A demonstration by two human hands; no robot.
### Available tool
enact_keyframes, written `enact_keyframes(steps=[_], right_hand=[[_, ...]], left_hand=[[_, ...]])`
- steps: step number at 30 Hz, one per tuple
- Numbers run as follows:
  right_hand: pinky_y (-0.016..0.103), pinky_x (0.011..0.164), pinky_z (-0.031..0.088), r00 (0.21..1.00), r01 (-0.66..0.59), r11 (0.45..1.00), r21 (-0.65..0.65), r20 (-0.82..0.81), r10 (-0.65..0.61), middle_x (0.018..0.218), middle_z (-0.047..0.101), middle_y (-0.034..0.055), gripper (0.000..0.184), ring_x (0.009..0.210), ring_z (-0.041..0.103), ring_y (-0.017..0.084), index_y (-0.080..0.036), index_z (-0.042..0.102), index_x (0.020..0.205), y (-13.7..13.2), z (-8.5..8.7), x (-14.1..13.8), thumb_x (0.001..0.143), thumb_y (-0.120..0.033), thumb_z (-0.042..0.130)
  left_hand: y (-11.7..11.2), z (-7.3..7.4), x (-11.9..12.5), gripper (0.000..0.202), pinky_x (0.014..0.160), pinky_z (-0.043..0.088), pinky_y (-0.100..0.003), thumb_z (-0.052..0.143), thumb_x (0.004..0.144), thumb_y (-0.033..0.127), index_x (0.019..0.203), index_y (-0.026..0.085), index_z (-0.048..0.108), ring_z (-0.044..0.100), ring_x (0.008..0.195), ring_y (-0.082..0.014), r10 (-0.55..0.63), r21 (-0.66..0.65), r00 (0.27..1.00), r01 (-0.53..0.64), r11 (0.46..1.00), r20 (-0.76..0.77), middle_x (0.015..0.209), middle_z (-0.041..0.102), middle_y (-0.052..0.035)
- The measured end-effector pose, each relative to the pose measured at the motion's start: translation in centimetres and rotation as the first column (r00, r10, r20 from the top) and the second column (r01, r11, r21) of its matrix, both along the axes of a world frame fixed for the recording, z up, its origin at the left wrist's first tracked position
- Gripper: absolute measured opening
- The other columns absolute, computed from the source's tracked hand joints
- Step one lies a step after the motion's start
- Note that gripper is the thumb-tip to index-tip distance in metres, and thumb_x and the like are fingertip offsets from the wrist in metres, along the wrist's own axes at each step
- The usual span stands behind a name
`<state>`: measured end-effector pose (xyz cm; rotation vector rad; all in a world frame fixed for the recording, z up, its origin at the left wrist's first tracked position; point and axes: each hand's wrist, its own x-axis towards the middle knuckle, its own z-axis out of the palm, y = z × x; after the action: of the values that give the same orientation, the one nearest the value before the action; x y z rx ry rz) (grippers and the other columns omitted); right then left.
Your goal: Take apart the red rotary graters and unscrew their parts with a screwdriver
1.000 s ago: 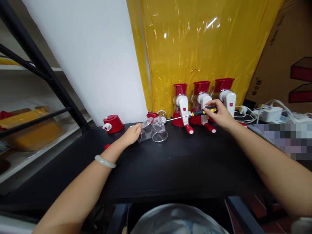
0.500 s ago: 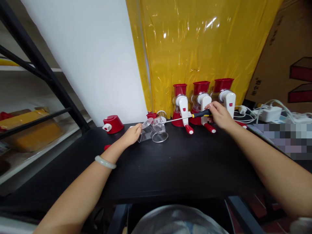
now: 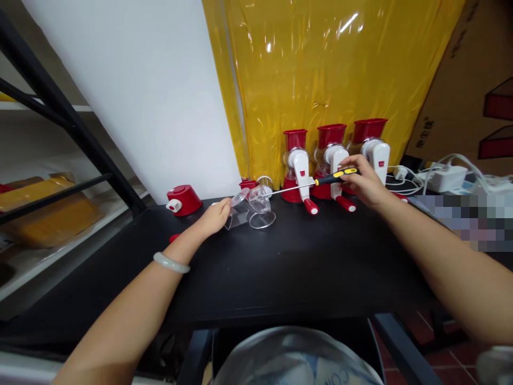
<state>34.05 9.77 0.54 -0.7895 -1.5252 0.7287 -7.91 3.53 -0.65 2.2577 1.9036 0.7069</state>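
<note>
My left hand (image 3: 217, 216) is closed on the left end of a clear plastic grater body (image 3: 240, 214), which rests on the black table. In my right hand (image 3: 363, 181) is a screwdriver (image 3: 335, 176) with a black and yellow handle, held level by the fingers. Its long metal shaft points left, and the tip meets the right part of the clear body; exactly what it touches is too small to make out. Just behind the body are a metal grating drum (image 3: 265, 184) and a small red part (image 3: 247, 183).
Three red and white rotary graters (image 3: 296, 166) stand at the back right. A red base (image 3: 184, 200) with a white knob sits on the left of the black table (image 3: 272, 278). White cables and a power adapter (image 3: 447, 177) lie far right. A bag-lined bin (image 3: 296, 358) is below the edge.
My right hand's fingers have loosened and shifted on the screwdriver handle, baring more of its yellow part. The left hand keeps its hold on the clear body. The view has tilted slightly.
</note>
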Motion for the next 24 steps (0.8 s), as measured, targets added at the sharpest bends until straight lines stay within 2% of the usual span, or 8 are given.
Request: enact_keyframes(steps=[2, 5, 8, 13, 17, 20, 22, 24], right_hand=[[0.033, 0.053, 0.053, 0.997, 0.068, 0.997, 0.019, 0.026, -0.069, 0.086, 0.057, 0.0011, 0.017, 0.067, 0.06, 0.018, -0.028, 0.053, 0.09, -0.2, 0.2, -0.1, 0.079, -0.038, 0.061], [0.034, 0.048, 0.048, 0.964, 0.201, 0.979, 0.022, 0.172, -0.202, 0.066, 0.056, 0.0007, 0.027, 0.053, 0.057, 0.018, -0.026, 0.054, 0.086, -0.4, 0.3, -0.1, 0.088, -0.052, 0.048], [0.032, 0.041, 0.041, 0.939, 0.235, 0.972, 0.004, 0.258, -0.228, 0.054, 0.051, -0.0023, 0.031, 0.041, 0.049, 0.016, -0.026, 0.054, 0.085, -0.3, 0.3, 0.0, 0.085, -0.057, 0.053], [0.032, 0.049, 0.049, 0.984, 0.151, 0.988, 0.036, 0.089, -0.154, 0.077, 0.058, -0.0006, 0.029, 0.056, 0.056, 0.016, -0.029, 0.052, 0.093, -0.2, 0.4, -0.2, 0.075, -0.044, 0.069], [0.033, 0.06, 0.054, 0.992, -0.052, 0.996, -0.07, -0.12, 0.043, 0.085, 0.056, -0.0019, 0.04, 0.072, 0.061, 0.017, -0.031, 0.049, 0.097, -1.2, 1.0, -0.9, 0.065, -0.033, 0.073], [0.034, 0.066, 0.055, 0.971, -0.171, 0.979, -0.113, -0.188, 0.148, 0.086, 0.056, -0.0029, 0.046, 0.079, 0.061, 0.017, -0.032, 0.05, 0.097, -1.8, 1.4, -1.2, 0.059, -0.026, 0.075], [0.034, 0.066, 0.055, 0.972, -0.173, 0.979, -0.111, -0.182, 0.151, 0.088, 0.057, -0.0024, 0.044, 0.08, 0.061, 0.017, -0.031, 0.051, 0.096, -1.8, 1.5, -1.1, 0.059, -0.028, 0.076], [0.035, 0.063, 0.056, 0.985, -0.111, 0.991, -0.08, -0.144, 0.099, 0.089, 0.057, -0.0009, 0.034, 0.079, 0.062, 0.018, -0.029, 0.052, 0.092, -1.4, 1.2, -0.9, 0.066, -0.037, 0.073]], left_hand=[[0.0, 0.0, 0.0, 0.044, 0.082, 0.049, -0.032, 0.024, 0.094, 0.042, 0.108, 0.019, 0.059, 0.067, 0.085, -0.0214, -0.005, 0.006, 1.0, 0.005, 1.0, 0.0, 0.092, 0.07, -0.0068], [-0.1, 0.0, 0.0, 0.044, 0.082, 0.049, -0.033, 0.024, 0.094, 0.042, 0.106, 0.019, 0.059, 0.067, 0.086, -0.0217, -0.012, 0.005, 1.0, 0.012, 1.0, 0.001, 0.091, 0.07, -0.007], [-0.2, 0.0, 0.1, 0.042, 0.082, 0.049, -0.033, 0.025, 0.093, 0.04, 0.105, 0.019, 0.059, 0.067, 0.085, -0.0216, -0.009, 0.002, 1.0, 0.009, 1.0, 0.015, 0.09, 0.07, -0.0069], [-0.4, 0.2, 0.3, 0.041, 0.08, 0.05, -0.033, 0.026, 0.093, 0.04, 0.104, 0.019, 0.059, 0.067, 0.083, -0.0221, 0.001, -0.002, 0.999, -0.001, 1.0, 0.034, 0.086, 0.071, -0.0072], [-0.3, 0.2, 0.3, 0.042, 0.08, 0.049, -0.033, 0.026, 0.092, 0.04, 0.106, 0.018, 0.059, 0.067, 0.083, -0.0222, -0.009, 0.007, 1.0, 0.008, 1.0, 0.03, 0.087, 0.071, -0.0074], [-0.2, 0.1, 0.2, 0.041, 0.081, 0.049, -0.032, 0.025, 0.093, 0.041, 0.105, 0.019, 0.059, 0.067, 0.083, -0.0217, -0.011, 0.007, 1.0, 0.011, 1.0, 0.022, 0.088, 0.071, -0.0069], [-0.2, 0.1, 0.2, 0.041, 0.081, 0.049, -0.032, 0.025, 0.093, 0.041, 0.104, 0.019, 0.058, 0.067, 0.084, -0.0217, -0.007, 0.005, 1.0, 0.007, 1.0, 0.018, 0.088, 0.071, -0.0068], [-0.2, 0.2, 0.3, 0.041, 0.081, 0.049, -0.032, 0.025, 0.093, 0.041, 0.105, 0.019, 0.058, 0.067, 0.083, -0.0218, -0.004, 0.003, 1.0, 0.004, 1.0, 0.017, 0.087, 0.071, -0.0066]])
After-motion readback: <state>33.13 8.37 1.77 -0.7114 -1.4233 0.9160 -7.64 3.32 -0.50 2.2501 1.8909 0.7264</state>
